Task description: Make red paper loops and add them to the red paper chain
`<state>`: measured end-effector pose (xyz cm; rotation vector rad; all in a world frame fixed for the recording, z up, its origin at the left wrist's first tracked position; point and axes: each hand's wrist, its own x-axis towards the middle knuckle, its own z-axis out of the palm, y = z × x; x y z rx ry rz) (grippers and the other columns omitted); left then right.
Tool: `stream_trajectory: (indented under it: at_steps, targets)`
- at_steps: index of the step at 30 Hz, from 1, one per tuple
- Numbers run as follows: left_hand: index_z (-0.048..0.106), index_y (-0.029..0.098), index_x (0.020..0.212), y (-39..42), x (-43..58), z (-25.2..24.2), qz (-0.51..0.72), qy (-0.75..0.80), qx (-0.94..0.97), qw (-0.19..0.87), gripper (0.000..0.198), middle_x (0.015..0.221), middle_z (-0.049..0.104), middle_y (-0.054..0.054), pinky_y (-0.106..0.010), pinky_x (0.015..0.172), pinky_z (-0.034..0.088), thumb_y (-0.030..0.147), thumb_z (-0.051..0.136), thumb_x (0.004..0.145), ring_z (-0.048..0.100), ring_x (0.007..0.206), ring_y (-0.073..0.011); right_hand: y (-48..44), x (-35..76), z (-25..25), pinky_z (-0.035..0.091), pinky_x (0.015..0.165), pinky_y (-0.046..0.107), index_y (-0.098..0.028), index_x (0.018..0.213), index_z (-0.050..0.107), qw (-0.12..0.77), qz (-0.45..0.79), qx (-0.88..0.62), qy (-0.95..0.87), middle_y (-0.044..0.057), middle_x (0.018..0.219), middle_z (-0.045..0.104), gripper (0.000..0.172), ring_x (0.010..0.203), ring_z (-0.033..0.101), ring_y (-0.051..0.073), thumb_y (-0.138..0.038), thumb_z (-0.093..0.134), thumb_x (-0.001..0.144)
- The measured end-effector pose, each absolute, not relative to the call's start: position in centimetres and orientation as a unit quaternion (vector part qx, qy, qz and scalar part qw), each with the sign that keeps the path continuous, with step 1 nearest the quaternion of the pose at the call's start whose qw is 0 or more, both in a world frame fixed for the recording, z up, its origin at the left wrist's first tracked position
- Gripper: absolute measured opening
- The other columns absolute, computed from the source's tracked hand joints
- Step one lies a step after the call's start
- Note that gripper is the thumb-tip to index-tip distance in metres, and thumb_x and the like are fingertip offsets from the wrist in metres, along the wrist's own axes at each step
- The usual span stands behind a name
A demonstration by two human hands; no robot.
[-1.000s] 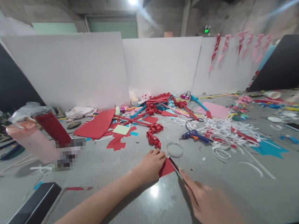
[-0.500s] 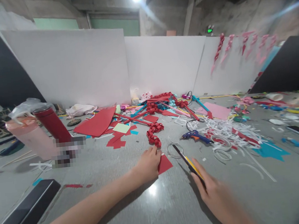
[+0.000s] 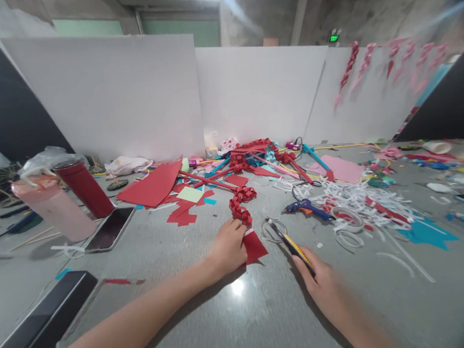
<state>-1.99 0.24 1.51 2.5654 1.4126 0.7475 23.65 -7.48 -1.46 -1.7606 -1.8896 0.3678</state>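
Note:
Near the middle of the table, my left hand [image 3: 229, 244] is closed, its fingertips pinching the edge of a red paper piece [image 3: 255, 245]. A folded red paper chain [image 3: 242, 206] runs away from those fingertips toward the back. Whether the chain is joined to the piece is hidden by my fingers. To the right, my right hand [image 3: 318, 275] grips a yellow and black utility knife [image 3: 297, 251], its tip pointing up and left. Beneath the knife tip lies a loop of thin clear cord [image 3: 273, 230]. The knife does not touch the red paper.
A blue glue gun [image 3: 307, 209] and a heap of white paper strips [image 3: 366, 205] lie right. At left stand a pink bottle [image 3: 61, 209] and a red flask [image 3: 86, 191], beside a phone [image 3: 112, 229] and a black case [image 3: 44, 318]. White panels [image 3: 265, 94] close the back.
The red piece's near edge now looks slightly raised, with a shadow beneath it. My right hand still holds the knife, turned a little. The whole view has shifted slightly.

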Motion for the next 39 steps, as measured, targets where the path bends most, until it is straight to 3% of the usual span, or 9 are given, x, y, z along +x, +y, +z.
stream_trajectory:
  at_steps: [4,10,24,33,39]
  targets:
    - [0.056,0.019,0.088,0.0,-2.3,2.2,0.308,0.445,0.834,0.109,0.022,0.101,0.064,-0.008,-0.035,0.092,0.047,0.002,0.041,0.086,0.057,0.101,-0.0213,-7.3,23.6,-1.2,0.054,0.076,0.036,-0.021,0.132,0.062,0.276,0.148,-0.651,-0.692,0.012,0.105,0.078,0.053,0.092,0.075,0.03,-0.056,0.035,0.102]
    - [0.056,0.02,0.094,-0.6,-2.1,2.2,0.238,0.417,0.864,0.151,0.019,0.097,0.067,-0.006,-0.03,0.079,0.046,0.008,0.042,0.09,0.062,0.09,-0.0196,-7.6,23.3,-0.6,0.053,0.078,0.035,-0.021,0.133,0.06,0.271,0.156,-0.644,-0.698,0.012,0.101,0.078,0.052,0.094,0.075,0.029,-0.054,0.034,0.104]
    - [0.059,0.019,0.098,-0.5,-1.7,1.8,0.133,0.422,0.894,0.072,0.015,0.098,0.069,-0.006,-0.031,0.069,0.043,0.015,0.045,0.095,0.066,0.084,-0.0205,-7.7,23.2,-1.0,0.052,0.08,0.036,-0.02,0.133,0.059,0.258,0.148,-0.646,-0.703,0.013,0.112,0.076,0.052,0.097,0.074,0.029,-0.054,0.033,0.105]
    - [0.059,0.019,0.098,-1.1,-1.3,2.3,0.122,0.422,0.896,0.062,0.017,0.097,0.068,-0.007,-0.032,0.069,0.045,0.025,0.043,0.1,0.067,0.082,-0.0213,-7.6,23.4,-1.2,0.052,0.083,0.036,-0.02,0.133,0.059,0.267,0.163,-0.638,-0.704,0.013,0.107,0.077,0.052,0.1,0.073,0.029,-0.055,0.034,0.104]
    - [0.062,0.018,0.103,1.1,-2.7,5.0,0.104,0.468,0.877,0.031,0.022,0.097,0.07,-0.011,-0.034,0.074,0.047,0.027,0.042,0.099,0.068,0.087,-0.0254,-7.7,23.4,-1.1,0.052,0.076,0.034,-0.022,0.131,0.06,0.258,0.161,-0.643,-0.703,0.011,0.103,0.078,0.052,0.091,0.075,0.028,-0.056,0.032,0.103]
